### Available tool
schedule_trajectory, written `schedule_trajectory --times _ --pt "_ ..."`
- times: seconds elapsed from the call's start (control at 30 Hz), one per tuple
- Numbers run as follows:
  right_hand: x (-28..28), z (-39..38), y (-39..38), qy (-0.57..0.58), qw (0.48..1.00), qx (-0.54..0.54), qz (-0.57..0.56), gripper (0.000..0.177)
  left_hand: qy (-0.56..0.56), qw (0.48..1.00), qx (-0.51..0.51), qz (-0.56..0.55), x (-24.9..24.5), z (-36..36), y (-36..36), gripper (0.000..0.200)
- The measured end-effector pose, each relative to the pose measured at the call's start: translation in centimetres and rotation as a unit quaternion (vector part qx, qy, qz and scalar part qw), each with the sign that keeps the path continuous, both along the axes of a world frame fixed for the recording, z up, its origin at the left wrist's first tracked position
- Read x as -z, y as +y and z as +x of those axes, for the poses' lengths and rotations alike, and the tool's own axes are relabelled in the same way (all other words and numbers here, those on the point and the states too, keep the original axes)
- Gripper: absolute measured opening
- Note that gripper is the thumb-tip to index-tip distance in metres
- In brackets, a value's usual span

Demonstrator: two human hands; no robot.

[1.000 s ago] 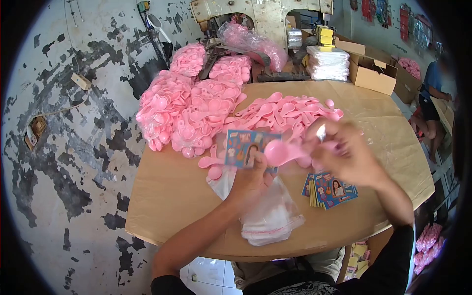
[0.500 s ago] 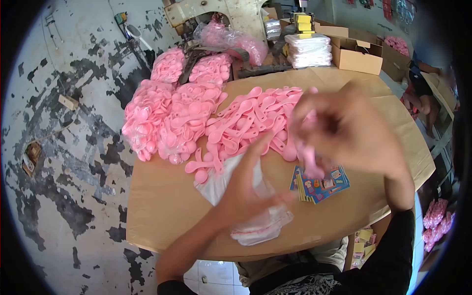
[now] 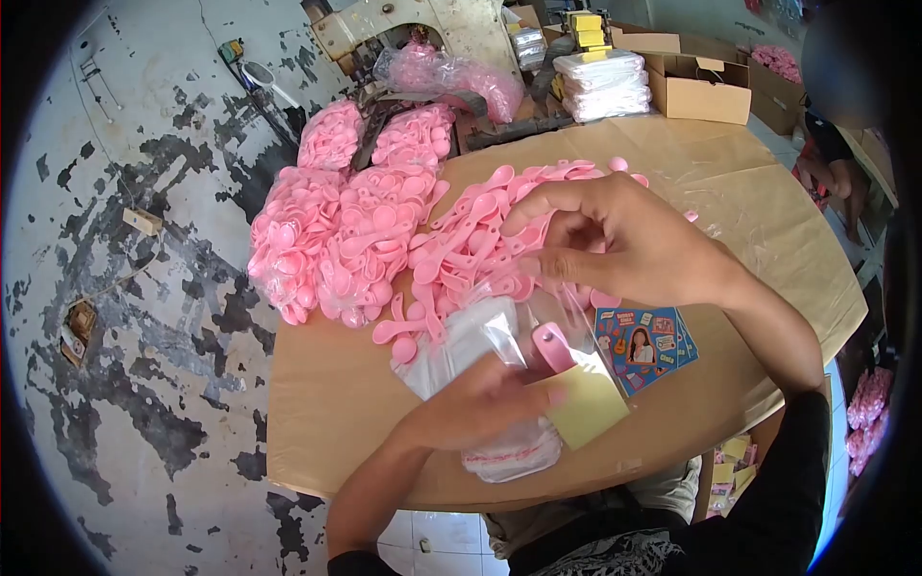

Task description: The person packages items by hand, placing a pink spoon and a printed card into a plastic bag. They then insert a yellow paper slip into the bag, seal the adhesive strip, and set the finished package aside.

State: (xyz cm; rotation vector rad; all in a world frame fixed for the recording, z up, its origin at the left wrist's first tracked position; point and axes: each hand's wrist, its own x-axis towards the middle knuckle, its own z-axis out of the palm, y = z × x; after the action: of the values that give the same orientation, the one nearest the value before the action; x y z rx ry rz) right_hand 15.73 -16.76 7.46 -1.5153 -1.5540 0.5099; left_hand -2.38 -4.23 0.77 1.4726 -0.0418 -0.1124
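My left hand (image 3: pixel 485 398) is closed on a clear plastic bag (image 3: pixel 576 341). Through the film show a pink spoon handle (image 3: pixel 552 348) and a pale yellow card (image 3: pixel 591 408); my thumb lies over the card's left edge. Above the bag, my right hand (image 3: pixel 615 240) has its thumb and forefinger apart, with nothing visible between them. Behind that hand spreads a heap of loose pink spoons (image 3: pixel 471 235). Under my left hand lies a stack of clear bags (image 3: pixel 514 461). Blue printed cards (image 3: pixel 643 346) lie just right of the held bag, partly overlapped by it.
Large bags of pink spoons (image 3: pixel 336 240) sit at the table's left edge. At the back are a metal machine frame (image 3: pixel 423 34), stacked clear packets (image 3: pixel 603 86) and a cardboard box (image 3: pixel 699 88). Another person's arm (image 3: pixel 845 182) shows at far right.
The pink spoon below my right hand now shows in the bag at my left hand, alongside a yellow card. My left fingers have closed; my right hand has moved slightly left and opened.
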Motion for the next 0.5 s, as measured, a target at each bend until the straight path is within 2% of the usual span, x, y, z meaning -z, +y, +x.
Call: schedule_trajectory --times 0.07,0.13,0.23,0.33,0.43,0.5 --pt "0.3 0.1 0.0 -0.029 0.999 -0.007 -0.013 0.029 0.0 0.987 -0.12 -0.103 0.0 0.7 0.0 0.042" --pt "0.6 0.1 0.0 -0.082 0.996 -0.027 0.017 0.026 -0.034 0.985 -0.152 -0.071 0.5 1.1 0.9 0.042" --pt "-0.1 -0.6 0.2 -0.224 0.969 0.102 -0.008 0.019 -0.047 0.978 -0.195 -0.063 0.7 1.4 1.1 0.039" --pt "1.6 0.2 0.9 -0.303 0.942 0.104 0.103 0.011 -0.062 0.972 -0.227 -0.021 1.1 1.7 1.0 0.039" --pt "1.8 0.2 1.2 -0.418 0.866 0.106 0.252 0.011 -0.043 0.967 -0.245 0.048 1.8 1.6 1.2 0.039" --pt "2.3 -0.2 1.4 -0.436 0.864 0.072 0.242 0.014 -0.021 0.969 -0.236 0.064 1.3 1.4 0.7 0.04"
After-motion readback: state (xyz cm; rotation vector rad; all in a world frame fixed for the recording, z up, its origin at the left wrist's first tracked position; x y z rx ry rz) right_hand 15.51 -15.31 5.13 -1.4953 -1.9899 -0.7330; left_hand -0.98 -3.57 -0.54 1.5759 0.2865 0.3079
